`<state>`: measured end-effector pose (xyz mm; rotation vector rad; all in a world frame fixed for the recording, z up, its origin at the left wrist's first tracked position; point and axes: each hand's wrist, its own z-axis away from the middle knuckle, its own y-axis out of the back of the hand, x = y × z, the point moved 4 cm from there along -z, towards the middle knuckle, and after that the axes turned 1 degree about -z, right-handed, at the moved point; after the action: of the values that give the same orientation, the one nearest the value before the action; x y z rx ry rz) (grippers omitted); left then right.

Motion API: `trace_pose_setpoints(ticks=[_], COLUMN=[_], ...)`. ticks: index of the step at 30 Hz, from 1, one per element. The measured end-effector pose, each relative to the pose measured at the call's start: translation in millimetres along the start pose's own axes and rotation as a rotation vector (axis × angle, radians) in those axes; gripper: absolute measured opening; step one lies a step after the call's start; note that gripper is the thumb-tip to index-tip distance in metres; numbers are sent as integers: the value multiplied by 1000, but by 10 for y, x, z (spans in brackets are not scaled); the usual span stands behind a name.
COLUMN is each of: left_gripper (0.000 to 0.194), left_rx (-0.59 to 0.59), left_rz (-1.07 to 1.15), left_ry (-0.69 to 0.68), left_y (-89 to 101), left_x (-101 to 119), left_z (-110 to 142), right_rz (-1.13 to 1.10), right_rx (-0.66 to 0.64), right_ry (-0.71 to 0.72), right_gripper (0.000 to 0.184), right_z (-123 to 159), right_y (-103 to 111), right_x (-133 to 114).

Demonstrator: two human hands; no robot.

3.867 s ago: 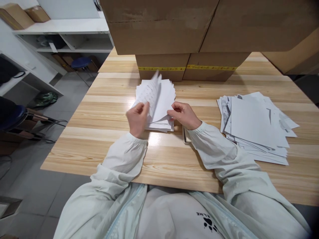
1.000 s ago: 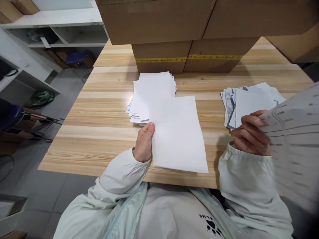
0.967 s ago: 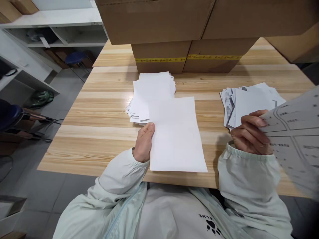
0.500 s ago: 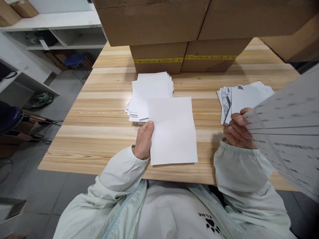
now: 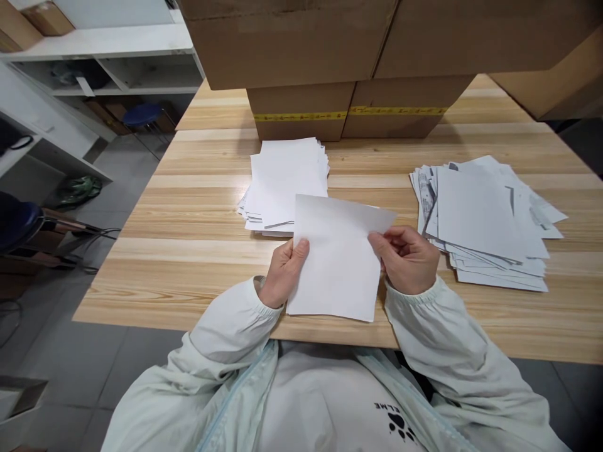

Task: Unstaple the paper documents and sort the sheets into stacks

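Observation:
A blank white sheet of paper [image 5: 336, 263] is held up above the table's near edge, its upper right corner bent. My left hand [image 5: 285, 270] grips its left edge, thumb on top. On the right edge, my right hand [image 5: 407, 256] pinches the paper between thumb and fingers. Whether more sheets lie beneath it I cannot tell. Just behind is an uneven stack of white paper [image 5: 287, 179], partly covered by the held sheet. To the right of my right hand lies a looser paper pile [image 5: 480, 213], some of its sheets printed.
Large cardboard boxes [image 5: 301, 47] are stacked at the back of the wooden table [image 5: 155, 251], the lower ones banded with yellow tape. White shelving [image 5: 108, 44] and blue stools [image 5: 144, 114] stand to the left on the grey floor.
My right hand has come in from the right, where it held a printed sheet, and now pinches the blank sheet. The printed sheet is no longer in that hand; the right pile is uncovered.

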<state>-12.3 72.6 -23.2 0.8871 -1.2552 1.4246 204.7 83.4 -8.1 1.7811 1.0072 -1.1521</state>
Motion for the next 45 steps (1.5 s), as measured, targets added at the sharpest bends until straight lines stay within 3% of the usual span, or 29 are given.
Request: trace_pose_setpoints(ticks=[2,4,7,9,11,13,16,21,24,29,34,40,45], left_gripper=[49,49,49,50,51,51,42,19,21,19,24,27,27], left_rx=[3,-24,-85,-88,-38,39,97,-51,-118,-124,-73,19,26], left_rz=[-57,-120,-213,-249,-264,-276,-290,-182,-180,-118,-102,-117,-115], left_ry=[-42,-85,-137,-165,-214,-293,-446,-647,-620,-558,-478,-463,-446], left_y=[-1,-5,-17,-12,10,36,31,-73,-100,-114,-150,-186,-182], left_x=[35,62,69,59,65,110,262,530,521,410,414,510,462], left_z=[10,16,25,33,43,64,120,222,219,190,194,220,185], right_rz=[-3,-42,-170,-247,-278,-256,-204,-183,-160,-162,-169,-141,-149], right_rx=[33,29,-164,-344,-464,-457,-365,-434,-476,-487,-454,-284,-294], right_ry=[43,50,-92,-208,-239,-158,92,361,390,386,342,267,245], right_gripper=[23,40,65,62,51,37,16,17,19,18,14,10,8], right_z=[-38,-118,-221,-197,-106,-5,107,158,158,172,184,222,214], right_y=[47,108,120,65,-3,-39,-26,-2,-28,-79,-72,-20,-5], right_x=[3,27,128,182,176,109,-90,-386,-419,-373,-361,-307,-273])
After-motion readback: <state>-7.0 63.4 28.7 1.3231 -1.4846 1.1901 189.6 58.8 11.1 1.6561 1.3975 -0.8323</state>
